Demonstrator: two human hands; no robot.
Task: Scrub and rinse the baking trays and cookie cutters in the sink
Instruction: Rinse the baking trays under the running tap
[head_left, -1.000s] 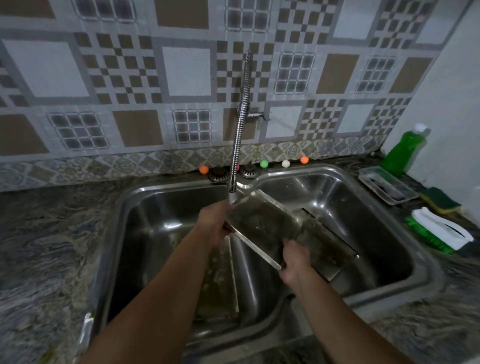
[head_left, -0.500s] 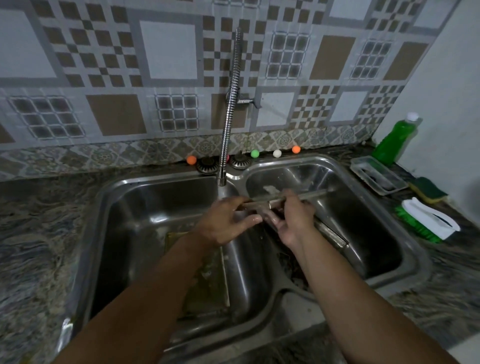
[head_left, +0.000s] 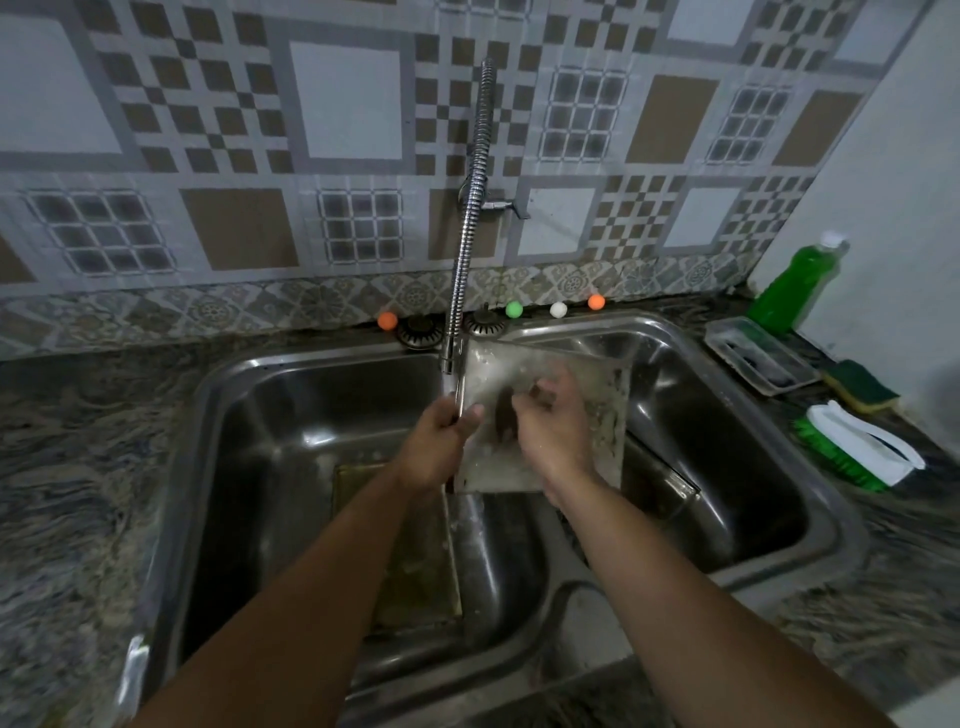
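I hold a soapy metal baking tray (head_left: 602, 415) tilted up over the divider of the double sink (head_left: 810, 499), its flat face toward me. My left hand (head_left: 441, 441) grips the tray's left edge, right beneath the spout of the flexible tap (head_left: 470, 218). My right hand (head_left: 553, 423) rests against the tray's face with fingers bent; whether it holds anything I cannot tell. A second dirty tray (head_left: 410, 545) lies in the left basin. Another metal piece (head_left: 665, 478) leans in the right basin behind the held tray.
On the right counter stand a green soap bottle (head_left: 795, 283), a clear plastic container (head_left: 758, 353), a green-yellow sponge (head_left: 862, 387) and a white brush with green bristles (head_left: 862, 449). Small coloured balls (head_left: 514, 309) and two drain strainers (head_left: 485, 323) line the sink's back rim.
The tray has been turned from edge-on to upright with its face toward me. My right hand moved from the tray's rim onto its face; my left hand shifted to the left edge.
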